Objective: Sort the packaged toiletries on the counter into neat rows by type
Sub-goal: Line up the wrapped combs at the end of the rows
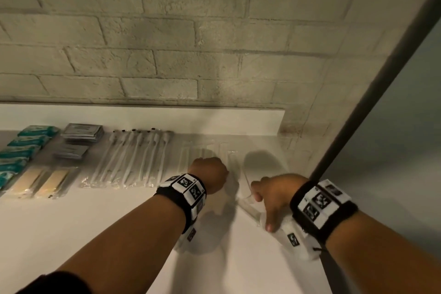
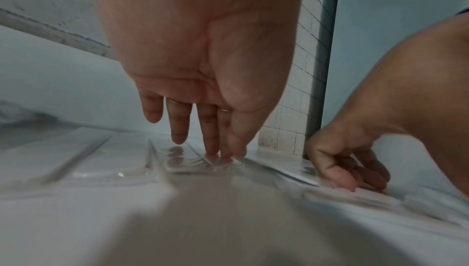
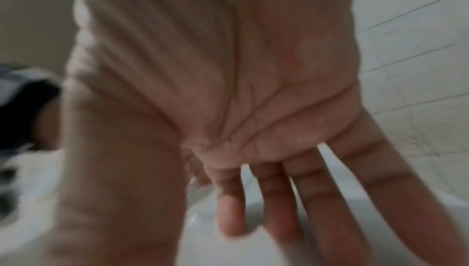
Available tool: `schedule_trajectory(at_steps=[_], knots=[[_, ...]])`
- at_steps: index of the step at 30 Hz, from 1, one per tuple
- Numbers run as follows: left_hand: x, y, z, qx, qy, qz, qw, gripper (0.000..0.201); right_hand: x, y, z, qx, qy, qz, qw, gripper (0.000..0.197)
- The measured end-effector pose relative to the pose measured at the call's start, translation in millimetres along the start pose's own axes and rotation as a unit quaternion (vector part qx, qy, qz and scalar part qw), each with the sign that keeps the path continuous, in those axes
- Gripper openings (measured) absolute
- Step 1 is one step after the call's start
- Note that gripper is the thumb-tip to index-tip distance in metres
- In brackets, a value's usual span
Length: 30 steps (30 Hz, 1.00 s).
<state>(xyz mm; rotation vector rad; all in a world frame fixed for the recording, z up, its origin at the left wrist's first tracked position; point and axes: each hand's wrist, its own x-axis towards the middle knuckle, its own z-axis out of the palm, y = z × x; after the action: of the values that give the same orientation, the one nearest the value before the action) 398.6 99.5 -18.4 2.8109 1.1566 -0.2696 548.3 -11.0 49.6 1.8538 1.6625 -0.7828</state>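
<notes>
Nearest me, at about four o'clock on the white bench (image 1: 100, 227), my right hand (image 1: 274, 196) sits over a clear plastic packet (image 1: 248, 207) lying at a slant. Its fingers (image 2: 345, 178) curl loosely down onto the wrapping, thumb stretched back toward me, tips touching the film; whether they truly pinch it I cannot tell, as the right wrist view is blurred.

Just beyond, at about twelve o'clock, my left hand (image 1: 210, 174) reaches forward, fingers (image 2: 210, 130) straight and narrow, pointing down. The tips of the middle ones press on another clear packet (image 2: 198, 162), which lies flat beside more clear packets (image 2: 83, 158) set side by side at its nine o'clock.

Farther out at ten o'clock runs a row of wrapped white toothbrushes (image 1: 131, 160), handles toward me, heads toward the wall. Past them at nine o'clock lie two wrapped beige combs (image 1: 40, 184), and behind those a small pile of grey sachets (image 1: 81, 138). At the far nine o'clock edge, teal packets (image 1: 21, 148) overlap in a line running away from me.

Behind everything stands the pale brick wall (image 1: 167, 43), with a dark post (image 1: 372, 93) slanting up at two o'clock.
</notes>
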Motion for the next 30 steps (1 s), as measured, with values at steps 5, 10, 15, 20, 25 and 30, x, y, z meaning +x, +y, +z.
schedule_trajectory(at_steps=[5, 10, 15, 20, 25, 30], knots=[[8, 17, -7, 0.021, -0.003, -0.065, 0.998, 0.059, 9, -14, 26, -0.052, 0.092, -0.037, 0.994, 0.069], [16, 35, -9, 0.045, 0.014, -0.110, 0.993, 0.072, 15, -6, 24, 0.083, 0.072, -0.023, 0.994, 0.051], [23, 29, -12, 0.036, 0.015, -0.114, 0.993, 0.072, 26, 22, 12, 0.280, 0.059, 0.008, 0.958, 0.021], [24, 25, -10, 0.021, 0.014, -0.113, 0.993, 0.063, 36, 44, -34, 0.431, 0.223, 0.042, 0.873, 0.015], [25, 25, -9, 0.026, 0.014, -0.112, 0.993, 0.060, 46, 54, -65, 0.550, 0.343, -0.004, 0.762, 0.025], [27, 24, -6, 0.031, 0.023, -0.108, 0.993, 0.064, 35, 44, -60, 0.280, 0.498, -0.108, 0.814, 0.011]])
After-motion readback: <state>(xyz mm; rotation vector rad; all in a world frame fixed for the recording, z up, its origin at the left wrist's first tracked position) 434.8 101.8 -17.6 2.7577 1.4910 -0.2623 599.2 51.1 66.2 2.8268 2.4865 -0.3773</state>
